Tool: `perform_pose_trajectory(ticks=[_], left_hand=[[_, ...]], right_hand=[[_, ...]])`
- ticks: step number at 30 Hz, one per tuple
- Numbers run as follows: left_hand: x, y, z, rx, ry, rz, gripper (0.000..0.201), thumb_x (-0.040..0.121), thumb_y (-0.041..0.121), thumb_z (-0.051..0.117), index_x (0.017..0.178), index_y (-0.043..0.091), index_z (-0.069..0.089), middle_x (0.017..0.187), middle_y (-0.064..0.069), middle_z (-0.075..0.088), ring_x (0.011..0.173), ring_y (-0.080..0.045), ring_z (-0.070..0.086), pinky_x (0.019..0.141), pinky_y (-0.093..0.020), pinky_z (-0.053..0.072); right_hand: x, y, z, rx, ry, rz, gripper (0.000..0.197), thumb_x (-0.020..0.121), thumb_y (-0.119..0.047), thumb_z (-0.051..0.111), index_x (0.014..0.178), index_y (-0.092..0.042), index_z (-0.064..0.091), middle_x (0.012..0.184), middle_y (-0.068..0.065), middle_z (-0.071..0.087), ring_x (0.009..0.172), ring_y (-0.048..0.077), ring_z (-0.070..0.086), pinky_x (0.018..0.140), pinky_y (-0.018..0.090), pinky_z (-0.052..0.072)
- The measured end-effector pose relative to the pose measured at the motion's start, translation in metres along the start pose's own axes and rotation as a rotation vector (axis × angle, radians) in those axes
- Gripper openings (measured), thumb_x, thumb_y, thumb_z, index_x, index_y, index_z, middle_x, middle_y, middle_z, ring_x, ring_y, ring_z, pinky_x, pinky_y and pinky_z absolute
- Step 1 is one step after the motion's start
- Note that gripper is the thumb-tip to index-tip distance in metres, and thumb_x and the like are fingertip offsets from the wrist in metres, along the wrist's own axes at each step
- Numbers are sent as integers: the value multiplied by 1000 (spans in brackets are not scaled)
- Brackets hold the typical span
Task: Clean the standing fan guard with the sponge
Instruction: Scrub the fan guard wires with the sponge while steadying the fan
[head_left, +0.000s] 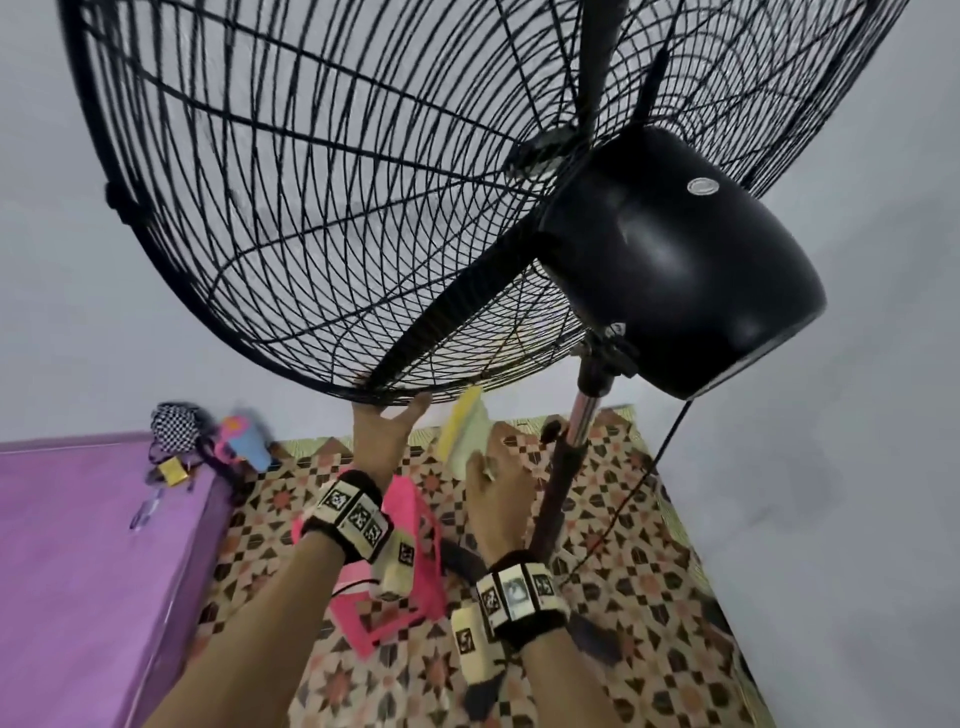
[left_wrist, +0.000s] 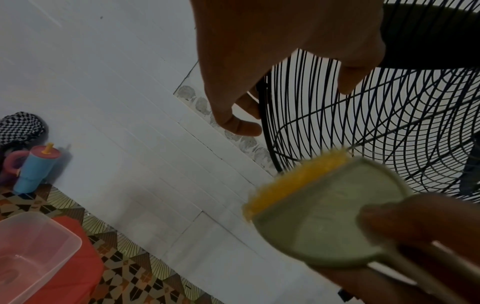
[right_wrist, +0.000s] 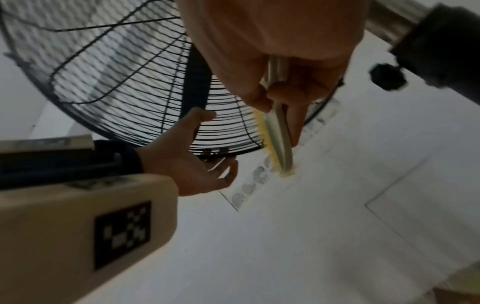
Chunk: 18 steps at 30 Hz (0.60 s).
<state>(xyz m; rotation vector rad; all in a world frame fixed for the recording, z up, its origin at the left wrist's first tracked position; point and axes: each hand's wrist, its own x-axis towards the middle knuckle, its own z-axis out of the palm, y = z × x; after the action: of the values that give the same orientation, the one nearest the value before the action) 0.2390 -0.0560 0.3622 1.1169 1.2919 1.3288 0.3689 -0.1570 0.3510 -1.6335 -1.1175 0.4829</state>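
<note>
The black wire fan guard (head_left: 311, 208) fills the top of the head view, tilted over me, with the motor housing (head_left: 675, 260) behind it. My left hand (head_left: 400, 410) reaches up to the guard's bottom rim, thumb against the wires and fingers under the rim (right_wrist: 207, 153), loosely spread. My right hand (head_left: 493, 457) grips a yellow sponge with a pale green backing and handle (head_left: 465, 428), just below and right of the rim. From the left wrist the sponge (left_wrist: 311, 205) is blurred, close to the guard (left_wrist: 363, 123). The right wrist view shows its yellow edge (right_wrist: 269, 142) at the rim.
The fan pole (head_left: 561, 483) and its cord (head_left: 639, 478) run down just right of my right hand. A pink stool (head_left: 410, 519) stands below, with a clear plastic tub (left_wrist: 33, 246). A purple surface (head_left: 78, 545), blue tumbler (head_left: 249, 441) and checkered bag (head_left: 174, 421) lie left.
</note>
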Motion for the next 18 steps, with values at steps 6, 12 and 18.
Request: perform_pose_trajectory(ticks=[6, 12, 18], left_hand=[[-4, 2, -1, 16, -10, 30, 102, 61, 68, 90, 144, 25, 50, 141, 5, 61, 127, -18, 60, 108, -64, 48], [-2, 2, -3, 26, -16, 29, 101, 62, 66, 89, 145, 25, 48, 141, 6, 59, 127, -15, 59, 109, -61, 48], [-4, 0, -2, 43, -23, 37, 93, 70, 55, 85, 147, 22, 44, 142, 4, 57, 126, -11, 58, 113, -51, 46]], right_hand=[[-1, -13, -10, 140, 239, -15, 23, 105, -14, 59, 122, -3, 69, 97, -5, 69, 84, 1, 69, 64, -2, 46], [1, 7, 5, -55, 32, -57, 23, 101, -14, 64, 121, -4, 70, 91, 6, 77, 66, 3, 67, 52, -1, 43], [10, 4, 0, 103, 263, -73, 18, 103, -14, 62, 115, -5, 70, 94, -2, 75, 77, -1, 70, 61, 5, 52]])
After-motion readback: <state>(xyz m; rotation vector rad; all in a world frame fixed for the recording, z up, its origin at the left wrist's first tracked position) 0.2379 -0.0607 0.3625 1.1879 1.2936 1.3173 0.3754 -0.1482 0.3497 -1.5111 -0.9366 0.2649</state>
